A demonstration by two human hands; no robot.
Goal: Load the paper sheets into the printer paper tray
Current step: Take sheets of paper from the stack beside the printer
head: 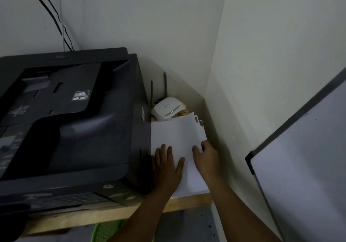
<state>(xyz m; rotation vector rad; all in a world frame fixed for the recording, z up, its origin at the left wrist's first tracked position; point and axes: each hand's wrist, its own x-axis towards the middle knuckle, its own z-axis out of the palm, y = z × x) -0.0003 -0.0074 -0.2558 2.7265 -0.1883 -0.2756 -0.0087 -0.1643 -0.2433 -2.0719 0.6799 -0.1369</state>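
A stack of white paper sheets (176, 135) lies on the wooden shelf to the right of the large black printer (74, 121). My left hand (167, 168) rests flat on the top sheet with fingers spread. My right hand (206, 157) grips the right edge of the upper sheets, thumb on top and fingers under the edge. Several sheets at the back right of the stack stick out askew, some with printed colour. No open paper tray is in sight; the printer's front lies dark at the lower left.
A white router (168, 108) with two antennas stands behind the stack in the wall corner. The wooden shelf (187, 202) carries everything. A whiteboard (307, 166) leans at the right. Cables (56, 17) hang down the wall. Something green (106, 230) sits below the shelf.
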